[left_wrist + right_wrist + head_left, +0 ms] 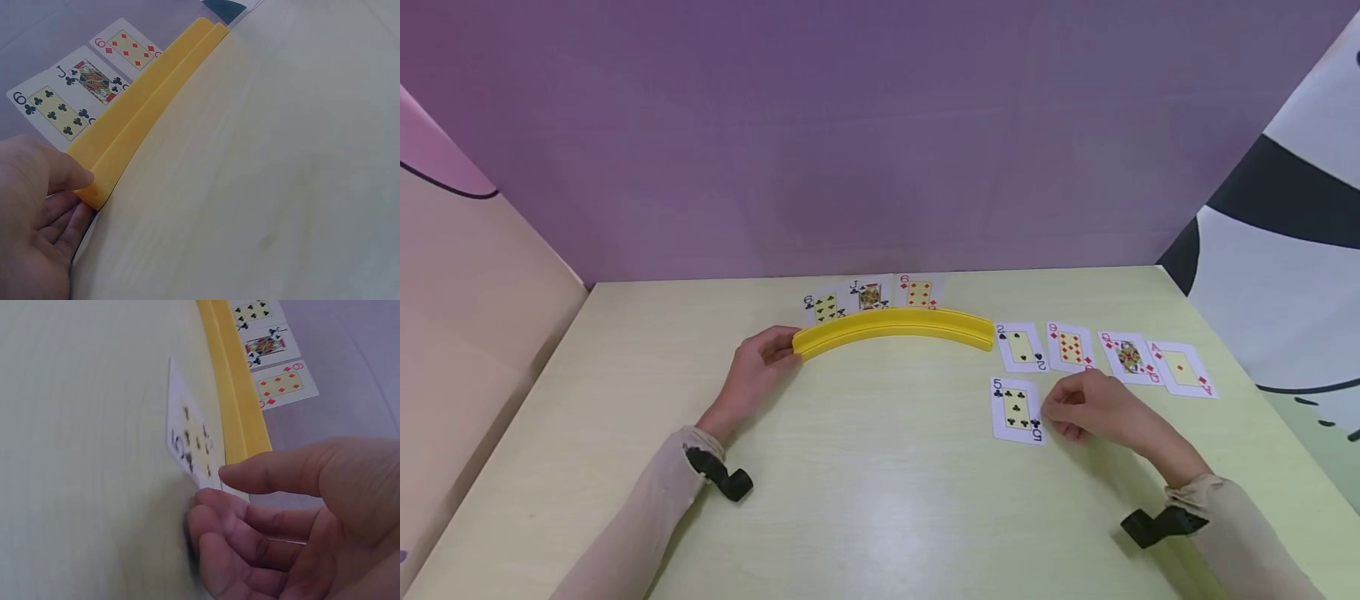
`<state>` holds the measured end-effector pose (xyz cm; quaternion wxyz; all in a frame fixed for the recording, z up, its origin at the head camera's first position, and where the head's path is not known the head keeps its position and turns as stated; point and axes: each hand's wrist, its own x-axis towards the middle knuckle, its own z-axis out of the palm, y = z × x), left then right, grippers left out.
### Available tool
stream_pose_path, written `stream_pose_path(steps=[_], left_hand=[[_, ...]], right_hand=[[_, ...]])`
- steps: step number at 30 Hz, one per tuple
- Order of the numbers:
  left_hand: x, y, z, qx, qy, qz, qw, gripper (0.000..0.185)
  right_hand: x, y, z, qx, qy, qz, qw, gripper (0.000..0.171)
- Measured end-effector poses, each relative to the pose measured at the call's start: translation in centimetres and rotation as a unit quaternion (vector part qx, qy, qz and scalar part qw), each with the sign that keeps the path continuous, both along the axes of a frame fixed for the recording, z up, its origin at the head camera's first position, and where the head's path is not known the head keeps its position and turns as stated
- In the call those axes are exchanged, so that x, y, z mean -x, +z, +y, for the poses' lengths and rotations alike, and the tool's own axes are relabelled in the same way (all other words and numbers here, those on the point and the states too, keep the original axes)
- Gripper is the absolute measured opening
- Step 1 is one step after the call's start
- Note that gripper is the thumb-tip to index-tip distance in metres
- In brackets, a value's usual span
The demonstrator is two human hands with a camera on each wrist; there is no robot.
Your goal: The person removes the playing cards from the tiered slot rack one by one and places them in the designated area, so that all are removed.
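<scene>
My left hand [758, 362] grips the left end of a yellow curved card holder [891, 321], thumb in front, as the left wrist view shows. Three playing cards stand in the holder: a six of clubs [57, 112], a jack of clubs [94, 81] and a six of diamonds [130, 50]. Between thumb and forefinger, my right hand [1093, 406] pinches the edge of a five of clubs [1017, 410]. In the right wrist view that five of clubs [192, 440] is face up and tilted.
Right of the holder, several face-up cards lie in a row on the pale table [865, 467]: a black two [1021, 347], a diamond number card [1071, 347], a queen of diamonds [1129, 358] and an ace of diamonds [1182, 368]. A purple wall [880, 150] rises behind the table.
</scene>
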<state>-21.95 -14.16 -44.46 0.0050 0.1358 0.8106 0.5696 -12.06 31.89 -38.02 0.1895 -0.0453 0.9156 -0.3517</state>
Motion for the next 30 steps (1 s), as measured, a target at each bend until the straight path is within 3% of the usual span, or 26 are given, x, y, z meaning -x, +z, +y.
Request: stream_pose_path(steps=[5, 15, 20, 30], left_hand=[[0.0, 0.0, -0.2, -0.002, 0.001, 0.004, 1.0, 0.034], [0.1, -0.1, -0.1, -0.023, -0.006, 0.008, 0.9997, 0.034], [0.2, -0.2, 0.0, -0.024, -0.004, 0.006, 0.9997, 0.034], [0.2, -0.2, -0.1, -0.018, -0.002, -0.007, 0.9998, 0.033]], right_hand=[[0.3, 0.6, -0.5, 0.027, 0.01, 0.014, 0.999, 0.019], [1.6, 2.2, -2.6, 0.064, -0.009, 0.107, 0.992, 0.021], [2.4, 2.5, -3.5, 0.063, -0.018, 0.162, 0.985, 0.021], [4.5, 2.4, -5.4, 0.132, -0.036, 0.228, 0.964, 0.023]])
